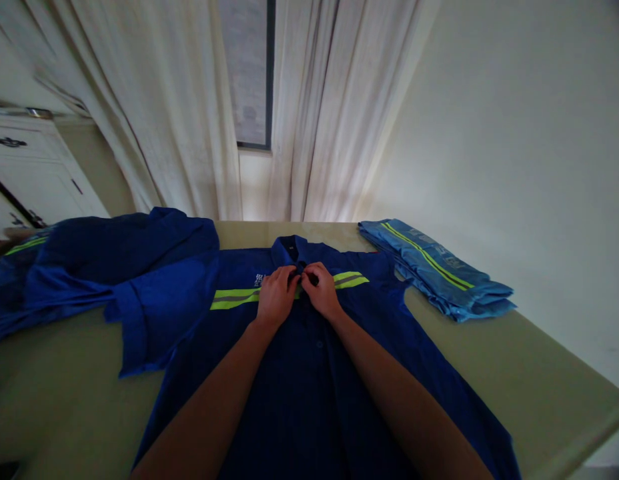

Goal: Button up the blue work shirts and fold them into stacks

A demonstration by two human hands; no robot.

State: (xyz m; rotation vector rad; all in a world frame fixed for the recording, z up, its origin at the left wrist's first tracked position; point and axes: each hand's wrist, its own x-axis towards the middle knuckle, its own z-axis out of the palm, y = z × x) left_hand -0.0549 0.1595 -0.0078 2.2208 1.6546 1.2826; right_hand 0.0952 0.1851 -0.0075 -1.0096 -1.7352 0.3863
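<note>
A dark blue work shirt lies spread front side up on the table, its collar at the far end. Across the chest runs a yellow-green reflective stripe, with white lettering above it on the left. My left hand and my right hand meet just below the collar, on the front placket. Both have their fingertips pinched on the shirt fabric there. Whether a button sits between the fingers is hidden. Lower on the placket a small button shows.
Folded lighter blue garments with a yellow stripe lie at the back right. More blue clothing is heaped at the left, over the pale table. A part of another person's hand shows at the far left. Curtains hang behind.
</note>
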